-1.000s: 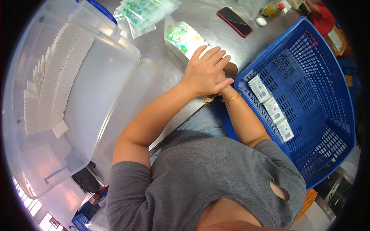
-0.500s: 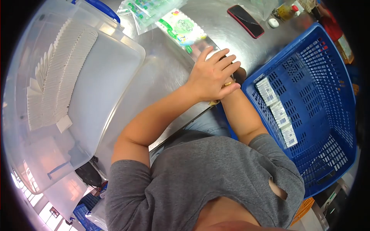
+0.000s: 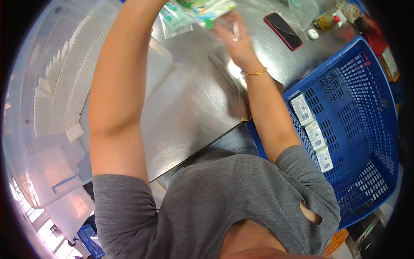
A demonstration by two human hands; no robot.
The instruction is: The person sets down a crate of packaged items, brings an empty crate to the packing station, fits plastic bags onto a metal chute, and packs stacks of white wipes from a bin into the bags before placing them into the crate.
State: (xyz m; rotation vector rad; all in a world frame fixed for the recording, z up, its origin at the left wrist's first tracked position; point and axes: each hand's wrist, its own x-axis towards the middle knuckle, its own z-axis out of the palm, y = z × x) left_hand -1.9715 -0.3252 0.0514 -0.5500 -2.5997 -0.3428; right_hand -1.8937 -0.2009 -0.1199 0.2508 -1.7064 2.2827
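My right hand (image 3: pixel 236 41), smeared by motion, is at the upper middle with a yellow band on its wrist. Its fingers and thumb close on the near end of a white and green printed plastic bag (image 3: pixel 213 9). My left forearm (image 3: pixel 118 82) stretches up past the top edge, so my left hand is out of sight. Clear bags with green print (image 3: pixel 176 19) lie beside the printed bag. Below my right hand, a dark-edged metal piece (image 3: pixel 226 75) stands on the steel table (image 3: pixel 185 103), partly blurred.
On the left, a clear plastic tub (image 3: pixel 79 162) holds rows of folded white tissues (image 3: pixel 69 82). A blue basket (image 3: pixel 345 194) on the right contains several white packs (image 3: pixel 312 134). A red-cased phone (image 3: pixel 283 31), a white earphone case (image 3: pixel 312 34) and a red-capped bottle (image 3: pixel 328 20) lie at the back.
My left hand has left its place over my right hand and gone up out of view. My right hand has moved up, and the printed bag has shifted up with it.
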